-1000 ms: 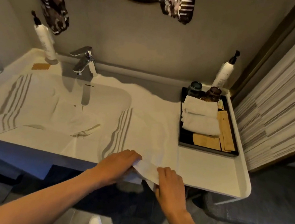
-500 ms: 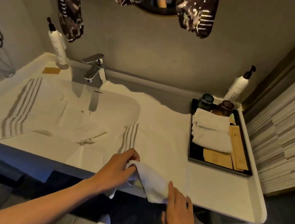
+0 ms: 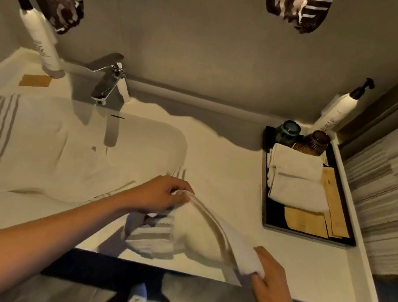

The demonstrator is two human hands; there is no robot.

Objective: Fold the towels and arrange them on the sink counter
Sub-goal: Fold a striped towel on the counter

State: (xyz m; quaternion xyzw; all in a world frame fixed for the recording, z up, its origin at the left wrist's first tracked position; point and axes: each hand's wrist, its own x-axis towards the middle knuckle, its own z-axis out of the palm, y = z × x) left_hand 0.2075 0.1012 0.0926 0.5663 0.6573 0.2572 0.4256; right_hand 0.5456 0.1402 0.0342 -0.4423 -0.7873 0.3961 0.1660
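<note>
Where the sink counter [image 3: 308, 272] meets the left wall, a white pump bottle [image 3: 41, 38] stands upright beside a small tan card [image 3: 36, 80], and a white towel with grey stripes [image 3: 18, 143] lies spread flat across the counter and over the basin. Behind the basin stands a chrome faucet [image 3: 109, 77]. Nearer the front edge, the left hand [image 3: 162, 194] pinches one end of a raised fold of that same towel, fingers curled round the cloth. From there the fold runs down and right, lifted off the counter, to the right hand [image 3: 269, 282], which grips its other end at the counter's front edge. Under the raised fold a striped part of the towel lies bunched. Farther right, a black tray [image 3: 308, 235] holds two rolled white towels [image 3: 297, 180], tan paper packets [image 3: 307, 220] and two dark cups [image 3: 302, 137]. A second pump bottle [image 3: 338, 110] stands behind the tray.
</note>
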